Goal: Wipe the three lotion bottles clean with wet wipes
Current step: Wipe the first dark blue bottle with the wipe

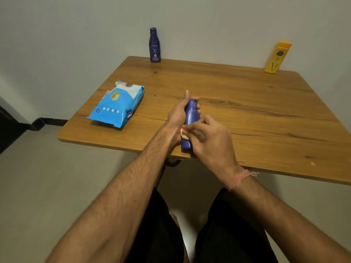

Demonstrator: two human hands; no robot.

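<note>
A person sits at a wooden table (247,103). The left hand (178,114) is curled round a blue lotion bottle (190,118), which lies at the near edge with its long axis running near to far, cap end far. The right hand (209,137) pinches a crumpled wet wipe (184,134) against the bottle's near half, just right of it. A second blue bottle (155,45) and a yellow bottle (277,57) stand upright at the far edge, well apart. A wipes pack (117,104) lies to the left.
</note>
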